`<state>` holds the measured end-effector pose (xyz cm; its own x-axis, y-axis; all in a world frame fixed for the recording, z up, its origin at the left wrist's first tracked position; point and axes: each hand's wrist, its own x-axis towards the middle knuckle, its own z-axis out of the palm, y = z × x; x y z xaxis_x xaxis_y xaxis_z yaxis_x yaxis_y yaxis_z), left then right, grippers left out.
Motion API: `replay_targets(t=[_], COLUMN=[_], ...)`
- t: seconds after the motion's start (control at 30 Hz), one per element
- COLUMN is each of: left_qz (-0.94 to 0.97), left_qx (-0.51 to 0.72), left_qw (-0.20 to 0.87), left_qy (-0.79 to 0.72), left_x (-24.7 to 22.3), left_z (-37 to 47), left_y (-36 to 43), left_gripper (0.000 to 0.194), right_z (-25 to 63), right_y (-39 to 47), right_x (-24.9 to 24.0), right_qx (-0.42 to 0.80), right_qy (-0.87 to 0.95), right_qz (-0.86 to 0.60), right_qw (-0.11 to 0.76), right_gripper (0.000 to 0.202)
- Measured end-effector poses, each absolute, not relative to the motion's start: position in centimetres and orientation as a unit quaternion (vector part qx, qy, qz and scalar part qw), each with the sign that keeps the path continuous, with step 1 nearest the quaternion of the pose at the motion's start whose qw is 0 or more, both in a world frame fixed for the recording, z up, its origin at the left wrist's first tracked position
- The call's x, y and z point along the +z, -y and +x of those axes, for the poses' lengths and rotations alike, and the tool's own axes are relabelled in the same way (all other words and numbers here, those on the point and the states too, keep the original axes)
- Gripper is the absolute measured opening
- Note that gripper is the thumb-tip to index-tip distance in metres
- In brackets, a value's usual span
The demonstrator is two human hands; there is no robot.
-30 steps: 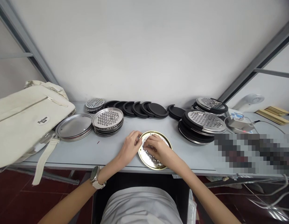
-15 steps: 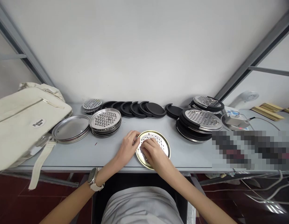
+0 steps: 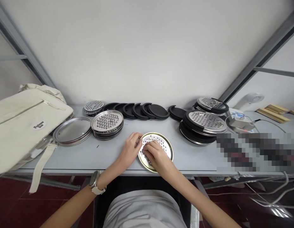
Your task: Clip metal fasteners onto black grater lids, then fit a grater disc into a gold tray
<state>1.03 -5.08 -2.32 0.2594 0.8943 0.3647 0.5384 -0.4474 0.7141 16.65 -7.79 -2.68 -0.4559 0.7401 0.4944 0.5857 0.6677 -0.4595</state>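
In front of me a round metal grater disc lies within the gold-coloured rim of a round metal tray, near the table's front edge. My left hand is closed at the left side of the rim, its fingertips on the edge. Over the disc, my right hand has its fingers bent and pressed together at the left part of the holed surface. Whatever its fingertips pinch is hidden beneath them.
Left stand a stack of grater discs, a stack of plain metal trays and a cream bag. Black round covers line the wall. Graters with black covers are piled at right, near a white charger with cables.
Both hands keep almost the same place on the disc and tray. Only a very slight shift of the view shows.
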Motion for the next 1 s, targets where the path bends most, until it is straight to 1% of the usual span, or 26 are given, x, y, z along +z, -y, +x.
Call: replay_targets(t=[0.2, 0.47, 0.57, 0.67, 0.9, 0.93, 1.0], left_qz=[0.765, 0.765, 0.746, 0.737, 0.740, 0.741, 0.740], left_qx=[0.384, 0.383, 0.384, 0.388, 0.394, 0.393, 0.391], left_qw=[0.235, 0.224, 0.231, 0.231, 0.232, 0.232, 0.231], left_qy=[-0.460, -0.467, -0.493, -0.504, -0.492, -0.493, -0.497], left_x=[-2.5, -2.6, -2.7, -2.8, -2.8, -2.8, -2.8], left_z=[0.9, 1.0, 1.1, 1.0, 0.9, 0.8, 0.9], left_y=[5.1, 5.0, 4.9, 4.7, 4.8, 4.8, 4.9], left_gripper=[0.015, 0.015, 0.011, 0.009, 0.012, 0.013, 0.013], right_z=[16.7, 16.6, 16.6, 16.6, 18.4, 19.1, 20.8], right_y=[7.6, 7.8, 8.0, 8.4, 10.5, 10.6, 10.5], right_x=[-3.1, -3.0, -2.5, -1.6, -0.7, -0.8, -1.1], right_qx=[0.110, 0.105, 0.115, 0.117, 0.120, 0.116, 0.111], right_qy=[0.842, 0.848, 0.848, 0.856, 0.872, 0.870, 0.842], right_qz=[-0.389, -0.390, -0.384, -0.384, -0.356, -0.360, -0.398], right_qw=[0.357, 0.344, 0.346, 0.326, 0.313, 0.315, 0.346], right_gripper=[0.016, 0.018, 0.017, 0.017, 0.023, 0.023, 0.022])
